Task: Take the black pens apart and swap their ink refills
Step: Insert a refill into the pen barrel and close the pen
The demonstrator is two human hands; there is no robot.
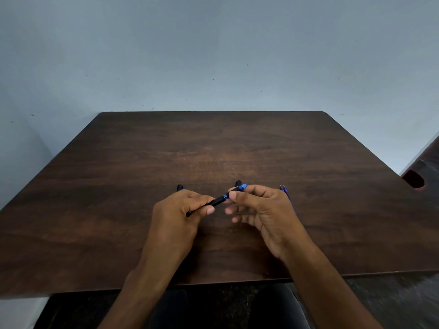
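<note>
A black pen barrel (217,201) with a blue metallic end piece (242,186) is held between both hands over the table's near middle. My left hand (180,214) grips the barrel's lower part. My right hand (263,210) pinches the blue end with thumb and forefinger. A black pen part (180,187) pokes out beyond my left hand, and another black part (237,183) lies just behind the blue end. Two thin blue refills (285,190) lie on the table behind my right hand, mostly hidden.
The dark wooden table (213,150) stands against a pale blue wall (213,55). A second dark piece of furniture with a cut-out (414,178) is at the right edge. My lap shows below the table's front edge.
</note>
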